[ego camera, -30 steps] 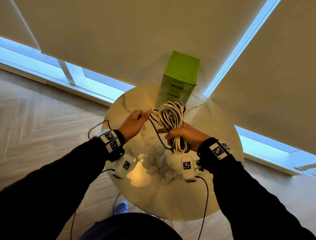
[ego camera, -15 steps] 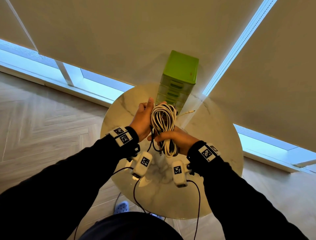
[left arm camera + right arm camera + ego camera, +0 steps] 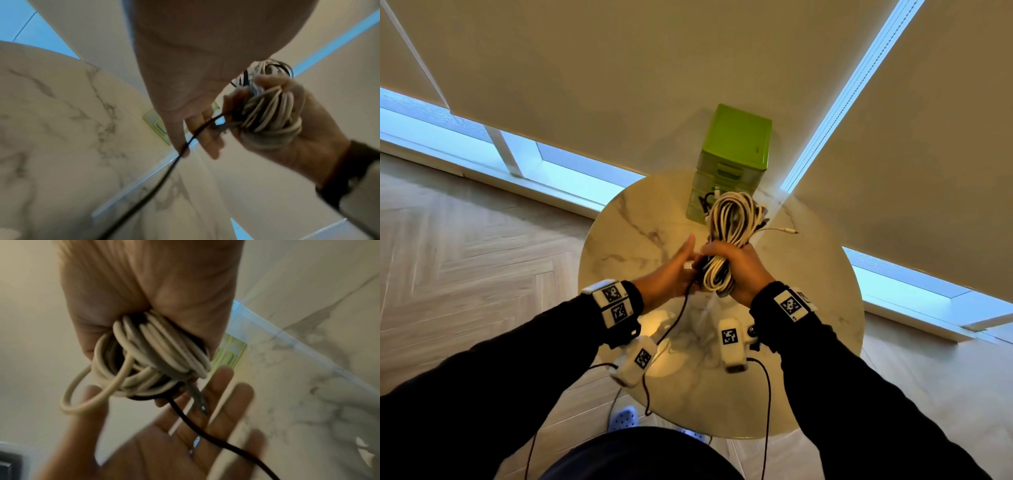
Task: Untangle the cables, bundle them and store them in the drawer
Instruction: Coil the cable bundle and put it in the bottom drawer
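Since half a second before, the left hand [image 3: 671, 274] had dropped from beside the top of the coil to the lower part of the cable bundle [image 3: 726, 236], and both hands had shifted a little toward the green drawer unit [image 3: 732, 154].

The right hand [image 3: 743, 270] was clenched around the middle of the cream-coloured bundle, its loops standing up above the fist and a shorter end bulging out below. The left hand lay just beside the right, its fingers [image 3: 222, 386] straight and spread. A black cable [image 3: 164, 175] ran from the bundle across those fingers and hung down beneath the left hand. I could not tell whether the fingers pinched it or merely touched it. A thin cable end with a small plug [image 3: 791, 232] stuck out to the right of the coil, beyond the right hand.

Both hands were held above a round counter [image 3: 626, 226] of pale marble with grey veins, not touching it. The drawer unit stood at the counter's far edge, beyond the hands, with its drawers facing the person. Behind it hung cream roller blinds [image 3: 619, 85], drawn low, with strips of blue daylight [image 3: 571, 171] showing beneath them and in the corner gap between them. The floor [image 3: 465, 240] to the left of the left hand was light herringbone wood, and a blue perforated slipper [image 3: 622, 418] showed below the counter's near edge.
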`<move>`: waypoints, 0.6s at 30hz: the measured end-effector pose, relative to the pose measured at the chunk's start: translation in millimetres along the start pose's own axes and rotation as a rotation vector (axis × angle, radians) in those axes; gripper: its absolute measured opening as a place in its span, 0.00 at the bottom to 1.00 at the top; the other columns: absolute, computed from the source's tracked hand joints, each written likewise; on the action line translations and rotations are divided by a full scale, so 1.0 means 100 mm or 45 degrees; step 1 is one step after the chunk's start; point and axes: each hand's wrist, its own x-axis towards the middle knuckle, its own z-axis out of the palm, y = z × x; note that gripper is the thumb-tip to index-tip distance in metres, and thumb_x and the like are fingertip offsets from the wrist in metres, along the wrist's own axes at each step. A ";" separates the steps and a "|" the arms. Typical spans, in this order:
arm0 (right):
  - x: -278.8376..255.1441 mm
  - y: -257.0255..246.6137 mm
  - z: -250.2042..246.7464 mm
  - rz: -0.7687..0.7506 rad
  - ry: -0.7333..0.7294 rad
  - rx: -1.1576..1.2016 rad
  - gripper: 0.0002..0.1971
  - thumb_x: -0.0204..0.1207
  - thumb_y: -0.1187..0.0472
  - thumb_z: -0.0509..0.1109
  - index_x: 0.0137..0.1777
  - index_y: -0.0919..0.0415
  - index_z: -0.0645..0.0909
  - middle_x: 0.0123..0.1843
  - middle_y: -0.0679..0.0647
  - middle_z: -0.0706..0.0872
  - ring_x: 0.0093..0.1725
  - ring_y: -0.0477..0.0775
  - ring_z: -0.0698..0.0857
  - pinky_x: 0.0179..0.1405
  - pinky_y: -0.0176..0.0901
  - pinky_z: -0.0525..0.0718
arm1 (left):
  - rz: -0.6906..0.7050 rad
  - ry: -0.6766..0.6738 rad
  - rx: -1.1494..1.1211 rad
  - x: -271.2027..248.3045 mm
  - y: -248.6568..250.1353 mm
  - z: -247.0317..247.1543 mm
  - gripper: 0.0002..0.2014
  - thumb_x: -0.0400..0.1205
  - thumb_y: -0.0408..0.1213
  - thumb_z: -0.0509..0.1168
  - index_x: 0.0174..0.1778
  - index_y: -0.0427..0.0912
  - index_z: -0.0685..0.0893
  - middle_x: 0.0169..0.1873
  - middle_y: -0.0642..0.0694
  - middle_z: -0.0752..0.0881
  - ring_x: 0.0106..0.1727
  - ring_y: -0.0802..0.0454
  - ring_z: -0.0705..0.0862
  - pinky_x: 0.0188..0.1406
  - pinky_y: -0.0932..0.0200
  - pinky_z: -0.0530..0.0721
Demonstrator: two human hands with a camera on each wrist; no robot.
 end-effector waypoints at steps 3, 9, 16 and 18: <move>0.03 -0.09 -0.03 -0.017 -0.064 0.164 0.14 0.66 0.66 0.76 0.49 0.69 0.78 0.38 0.67 0.77 0.34 0.64 0.81 0.34 0.51 0.83 | 0.020 -0.087 0.228 -0.04 -0.15 -0.09 0.29 0.88 0.65 0.44 0.51 0.45 0.79 0.32 0.51 0.73 0.32 0.52 0.69 0.40 0.55 0.75; 0.04 -0.16 0.01 0.021 -0.150 0.325 0.11 0.70 0.66 0.75 0.49 0.70 0.81 0.42 0.68 0.82 0.35 0.59 0.85 0.33 0.47 0.84 | 0.155 0.013 0.386 -0.10 -0.12 -0.13 0.20 0.91 0.56 0.50 0.42 0.46 0.72 0.29 0.56 0.68 0.30 0.57 0.62 0.31 0.61 0.63; 0.05 -0.11 -0.06 0.114 -0.155 0.413 0.08 0.74 0.69 0.71 0.52 0.72 0.82 0.57 0.66 0.88 0.51 0.64 0.88 0.38 0.44 0.88 | 0.223 0.259 0.382 -0.09 0.01 -0.21 0.19 0.89 0.57 0.54 0.56 0.42 0.73 0.41 0.48 0.76 0.38 0.53 0.72 0.37 0.59 0.73; 0.03 -0.06 -0.05 0.136 -0.193 0.378 0.06 0.73 0.69 0.73 0.47 0.71 0.83 0.56 0.69 0.86 0.49 0.65 0.88 0.37 0.45 0.87 | 0.397 0.367 0.443 -0.07 0.03 -0.19 0.17 0.89 0.52 0.59 0.66 0.46 0.70 0.52 0.49 0.78 0.48 0.52 0.79 0.48 0.58 0.81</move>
